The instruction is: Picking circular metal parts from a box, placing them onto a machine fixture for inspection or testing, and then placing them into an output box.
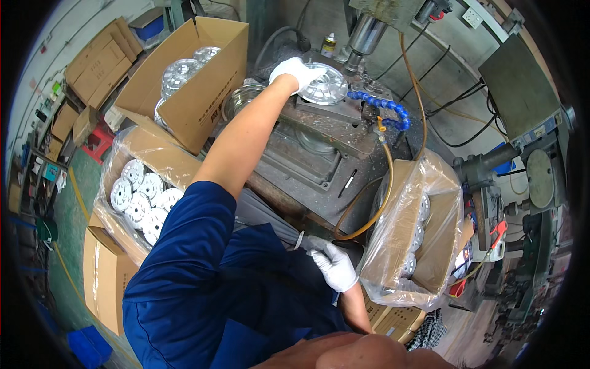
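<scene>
My left hand (296,71), in a white glove, reaches far forward and grips a round silver metal disc (326,86) lying on the table of a drill press (319,132), just under the spindle (365,34). My right hand (333,263), also in a white glove, hangs low by my lap beside a plastic-lined cardboard box (410,237) of similar discs. Its fingers are curled and I see nothing in them. A blue segmented coolant hose (384,109) curves beside the disc.
An open cardboard box (195,80) with silver discs stands at the left of the machine. Below it a plastic-lined box (144,190) holds several white-looking discs. More flat cartons (101,58) are stacked at far left. Cables and another machine (522,178) crowd the right.
</scene>
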